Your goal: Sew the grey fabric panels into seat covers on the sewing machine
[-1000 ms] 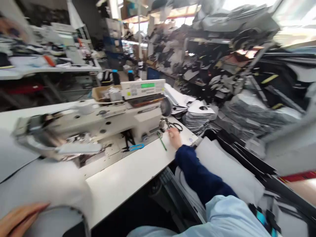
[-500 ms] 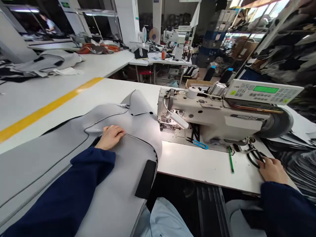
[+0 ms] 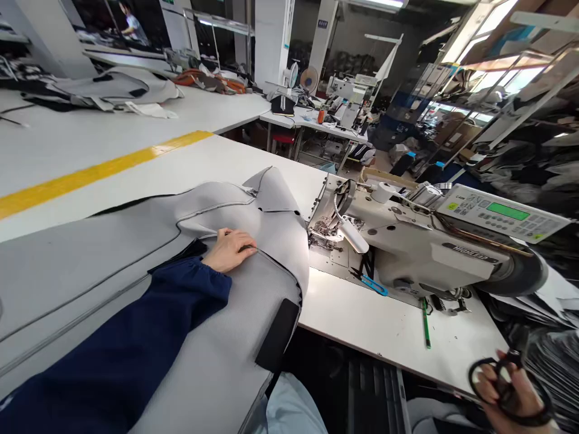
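Observation:
A large grey fabric cover (image 3: 239, 343) with dark piped seams is spread over the left of the table. My left hand (image 3: 230, 250) is closed on it, thumb and fingers pinching the edge of a seam. Near the cover's right edge is a black rectangular strip (image 3: 278, 335). At the lower right, my right hand (image 3: 520, 389) holds a pair of scissors (image 3: 514, 357) with fingers through the black handle loops, raised off the tabletop and somewhat blurred. The blades point away and are hard to make out.
A sewing machine (image 3: 434, 250) with a control panel (image 3: 504, 211) stands right of the cover. Blue-handled thread snips (image 3: 374, 286) and a green pencil (image 3: 426, 325) lie before it. Stacked dark pieces (image 3: 554, 361) fill the far right. A person (image 3: 131, 25) is far off at upper left.
My right hand has lifted the scissors from the tabletop and brought them nearer to me. My left hand keeps its pinch on the cover. The view has tilted and swung slightly left.

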`<state>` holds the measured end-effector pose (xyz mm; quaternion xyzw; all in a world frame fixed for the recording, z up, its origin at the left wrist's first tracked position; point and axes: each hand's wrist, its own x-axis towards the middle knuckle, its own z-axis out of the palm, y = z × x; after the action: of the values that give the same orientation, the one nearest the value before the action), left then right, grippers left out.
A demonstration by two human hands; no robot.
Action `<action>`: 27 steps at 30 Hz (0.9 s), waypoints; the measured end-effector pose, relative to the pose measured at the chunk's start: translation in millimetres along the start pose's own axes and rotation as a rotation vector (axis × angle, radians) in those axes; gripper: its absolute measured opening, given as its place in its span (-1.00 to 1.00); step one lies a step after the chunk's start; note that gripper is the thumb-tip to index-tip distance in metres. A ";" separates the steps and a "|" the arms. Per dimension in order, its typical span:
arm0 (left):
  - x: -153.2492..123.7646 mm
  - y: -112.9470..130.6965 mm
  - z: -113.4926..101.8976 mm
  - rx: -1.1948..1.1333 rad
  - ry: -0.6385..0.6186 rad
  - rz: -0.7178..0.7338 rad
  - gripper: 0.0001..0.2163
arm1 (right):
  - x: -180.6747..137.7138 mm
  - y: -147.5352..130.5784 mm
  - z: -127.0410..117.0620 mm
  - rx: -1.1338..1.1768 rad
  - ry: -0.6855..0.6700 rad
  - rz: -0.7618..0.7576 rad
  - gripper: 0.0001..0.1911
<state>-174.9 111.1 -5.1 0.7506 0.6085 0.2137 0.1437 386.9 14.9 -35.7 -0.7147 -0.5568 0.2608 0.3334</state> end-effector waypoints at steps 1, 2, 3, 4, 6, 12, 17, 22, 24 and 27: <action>0.9 0.3 2.0 -0.030 -0.001 -0.029 -0.81 | -6.1 -10.5 13.8 0.117 -0.019 0.010 -0.41; 1.8 0.2 3.9 -0.057 0.004 -0.062 -0.82 | -10.5 -23.5 28.6 0.206 -0.088 -0.004 -0.42; 2.5 -0.1 5.6 -0.080 0.013 -0.091 -0.83 | -13.4 -39.2 44.1 0.243 -0.153 -0.066 -0.43; 3.0 -0.5 7.0 -0.100 0.024 -0.113 -0.83 | -14.8 -57.5 60.2 0.194 -0.271 -0.154 -0.47; 3.4 -1.0 8.5 -0.128 0.047 -0.128 -0.82 | -14.3 -99.4 92.5 -0.100 -0.360 -0.340 -0.45; 1.2 2.3 7.0 -0.174 0.064 -0.130 -0.82 | -3.8 -206.2 165.5 -0.837 -0.378 -0.861 -0.36; 1.8 1.7 7.4 -0.180 0.070 -0.129 -0.85 | 4.1 -231.9 180.5 -1.067 -0.392 -1.002 -0.32; 3.9 -1.9 8.8 -0.203 0.053 -0.126 -0.85 | 6.3 -238.0 176.9 -1.169 -0.415 -1.004 -0.32; 4.4 -3.2 9.7 -0.214 0.053 -0.122 -0.84 | 6.4 -241.0 175.6 -1.213 -0.448 -0.988 -0.32; 5.0 -4.7 11.6 -0.229 0.061 -0.122 -0.84 | 6.8 -244.9 174.2 -1.244 -0.500 -0.968 -0.33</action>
<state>-172.3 117.5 -16.6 0.6839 0.6288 0.2953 0.2229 106.5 92.5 40.4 -0.3706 -0.9034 -0.1164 -0.1814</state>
